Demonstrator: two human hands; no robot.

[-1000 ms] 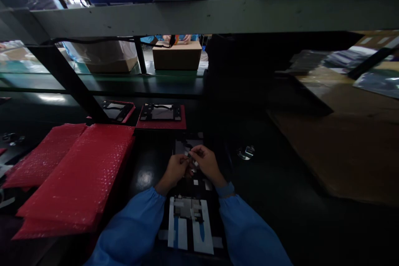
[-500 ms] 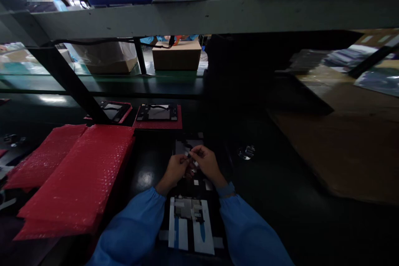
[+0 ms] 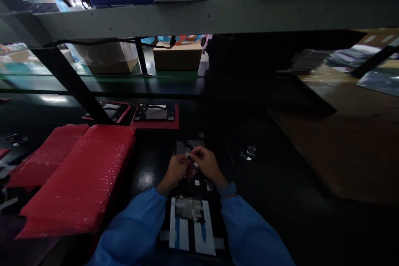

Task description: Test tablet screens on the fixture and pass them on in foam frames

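My left hand (image 3: 177,169) and my right hand (image 3: 206,163) meet over a dark flat device panel (image 3: 199,141), their fingers pinched close together. Whatever small piece is between the fingertips is too dark and small to make out. A dark cable strip (image 3: 188,146) lies on the panel just beyond the fingers. Nearer to me, between my forearms, lies an opened tablet-like unit with a circuit board (image 3: 187,208) and two white battery cells (image 3: 204,237) with blue strips. To the right of my right hand is a small shiny round item (image 3: 247,152).
Red bubble-wrap sheets (image 3: 84,174) are stacked on the left. Two similar panels (image 3: 156,112) rest on red wrap farther back. A shelf beam (image 3: 199,18) crosses above, with a slanted post (image 3: 71,83) at left. Brown cardboard (image 3: 343,149) lies at right.
The panels on red wrap at the back have slid slightly left. My hands stay in nearly the same place, still pinched, with only slight finger movement.
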